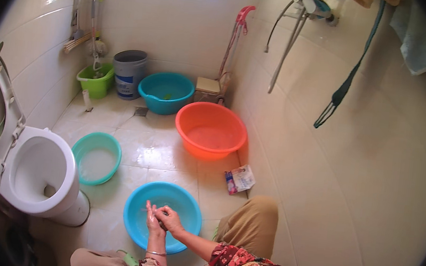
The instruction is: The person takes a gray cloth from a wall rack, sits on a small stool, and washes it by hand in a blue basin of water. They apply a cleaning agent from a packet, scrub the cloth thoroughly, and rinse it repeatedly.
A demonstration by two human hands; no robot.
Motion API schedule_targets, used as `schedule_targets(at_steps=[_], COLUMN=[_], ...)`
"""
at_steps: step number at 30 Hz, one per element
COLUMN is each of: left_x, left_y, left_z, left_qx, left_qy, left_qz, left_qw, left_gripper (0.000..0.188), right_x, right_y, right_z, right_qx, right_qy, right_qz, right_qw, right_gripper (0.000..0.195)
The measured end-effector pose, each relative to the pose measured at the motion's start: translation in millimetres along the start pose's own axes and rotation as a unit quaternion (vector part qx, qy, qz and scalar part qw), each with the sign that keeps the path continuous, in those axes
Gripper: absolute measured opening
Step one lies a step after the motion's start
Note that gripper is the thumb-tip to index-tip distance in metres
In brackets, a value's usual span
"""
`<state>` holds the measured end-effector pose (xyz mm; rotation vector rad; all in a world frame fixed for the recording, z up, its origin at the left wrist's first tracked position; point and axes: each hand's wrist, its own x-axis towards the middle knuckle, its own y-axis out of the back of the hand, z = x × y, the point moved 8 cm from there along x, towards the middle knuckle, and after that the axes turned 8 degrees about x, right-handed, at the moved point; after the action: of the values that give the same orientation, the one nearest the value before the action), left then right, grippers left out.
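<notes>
Over the blue plastic basin (131,227) on the tiled floor, my two hands come together. My left hand (154,220) is held up with its fingers stretched out and looks wet. My right hand (171,219) lies across the left palm, its fingers curled around a small dark item (163,226). Most of that item is hidden between the hands, so I cannot tell what it is. Shallow liquid covers the basin's bottom. A bangle (156,253) circles my left wrist.
Left of the basin stand a mint-green basin (118,154) with cloudy liquid and a toilet (70,196) with its lid raised. An orange basin (183,139) and a printed packet (240,179) lie ahead right. Further back are a teal basin (167,106), a grey bucket (129,71) and a green mop bucket (99,88).
</notes>
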<state>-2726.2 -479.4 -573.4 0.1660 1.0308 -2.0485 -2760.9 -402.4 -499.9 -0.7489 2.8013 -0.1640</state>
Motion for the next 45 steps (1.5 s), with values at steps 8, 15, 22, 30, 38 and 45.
schedule_targets(at_steps=[8, 15, 22, 30, 38, 45], left_x=[-12.6, -34.7, -51.5, -45.6, -51.9, -45.7], left_y=[-42.2, -46.5, -60.2, -54.0, -58.0, -42.6], left_z=[15.3, 36.6, 37.8, 35.8, 51.0, 15.9], left_qx=[0.520, 0.587, 0.526, 0.673, 0.582, 0.131], left_qy=[-0.231, -0.234, -0.314, -0.288, -0.179, -0.003], left_qz=[-0.095, -0.126, -0.080, -0.073, -0.177, -0.114], left_qw=[0.817, 0.765, 0.786, 0.677, 0.774, 0.985], left_gripper=[0.042, 0.038, 0.048, 0.067, 0.067, 0.067], right_x=[12.4, 7.3, 22.8, -0.5, 5.0, 25.3], right_y=[20.2, 3.7, 29.2, 10.3, 1.4, 39.2], right_z=[20.5, 5.1, 21.4, -11.4, 5.9, 8.9], right_qx=[0.159, 0.144, 0.160, 0.147, 0.144, 0.285], right_qy=[-0.089, -0.144, -0.090, -0.121, -0.153, -0.051], right_qz=[0.035, -0.010, -0.012, -0.032, -0.047, 0.025], right_qw=[0.983, 0.979, 0.983, 0.981, 0.977, 0.957], right_gripper=[0.036, 0.045, 0.042, 0.033, 0.026, 0.017])
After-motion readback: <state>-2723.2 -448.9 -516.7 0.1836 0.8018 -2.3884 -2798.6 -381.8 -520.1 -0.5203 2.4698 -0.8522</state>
